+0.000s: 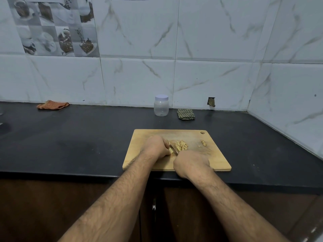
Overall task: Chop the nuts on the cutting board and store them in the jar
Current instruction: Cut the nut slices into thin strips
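Two bare forearms reach forward from the bottom of the view and converge near the middle. The left hand [155, 145] is curled with knuckles up, fingertips pinching something small. The right hand [191, 162], just nearer and beside it, is closed in a fist, back upward.

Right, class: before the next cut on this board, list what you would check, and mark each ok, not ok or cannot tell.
1. Left hand pinches a nut: ok.
2. Right hand grips the knife: ok; handle hidden.
3. Left fingertips clear of the blade: cannot tell.
4. Cutting board flat on the counter: ok.
5. Chopped pile on the board: ok.
6. Jar open for filling: not ok, lid on.
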A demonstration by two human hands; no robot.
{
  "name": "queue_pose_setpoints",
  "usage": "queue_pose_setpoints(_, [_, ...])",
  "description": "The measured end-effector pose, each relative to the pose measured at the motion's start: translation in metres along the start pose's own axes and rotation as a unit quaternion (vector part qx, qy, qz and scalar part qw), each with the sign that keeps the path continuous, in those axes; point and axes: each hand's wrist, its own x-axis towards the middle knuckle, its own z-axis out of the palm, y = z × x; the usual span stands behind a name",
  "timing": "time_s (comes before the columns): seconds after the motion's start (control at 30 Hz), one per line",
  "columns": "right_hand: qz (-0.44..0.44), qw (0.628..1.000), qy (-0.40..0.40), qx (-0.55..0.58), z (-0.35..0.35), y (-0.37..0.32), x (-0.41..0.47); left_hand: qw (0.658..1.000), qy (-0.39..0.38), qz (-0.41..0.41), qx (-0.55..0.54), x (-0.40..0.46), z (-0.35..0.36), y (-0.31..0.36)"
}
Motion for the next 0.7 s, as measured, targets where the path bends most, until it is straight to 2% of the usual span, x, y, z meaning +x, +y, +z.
queue_pose_setpoints(0.5, [-0.014, 0.999, -0.021, -0.019, 0.001, 0.008, -0.008, 1.0, -0.014, -0.019, -0.003, 0.004, 0.0, 0.0])
queue_pose_setpoints(0.7, [0.011, 0.999, -0.036, 0.022, 0.012, 0.019, -0.019, 1.0, -0.014, -0.009, -0.005, 0.004, -0.001, -0.001])
